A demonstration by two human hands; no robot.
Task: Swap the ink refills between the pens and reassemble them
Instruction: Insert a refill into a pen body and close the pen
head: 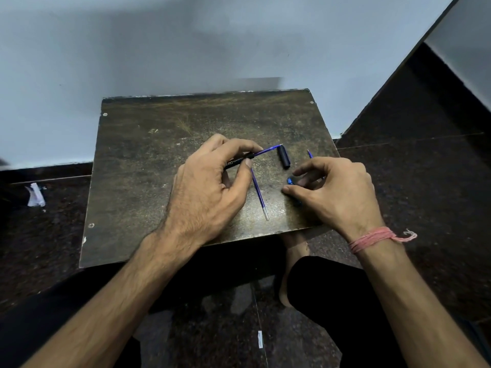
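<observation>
My left hand [210, 181] pinches a black pen barrel [237, 162] with white lettering; a blue refill [268, 149] sticks out of its right end. A second blue refill [259, 193] with a clear end lies on the small dark table [148, 160], just below my left thumb. A black pen cap [283, 158] lies beside the refill tip. My right hand [337, 192] rests over a blue pen [291, 181], thumb and fingers touching it; most of that pen is hidden under the hand. A thin blue tip [309, 153] shows beyond my right fingers.
The low table stands against a pale wall [186, 49] on a dark speckled floor. A crumpled white paper scrap [36, 195] lies on the floor to the left. My legs in dark trousers and a bare foot [292, 261] are under the table's near edge.
</observation>
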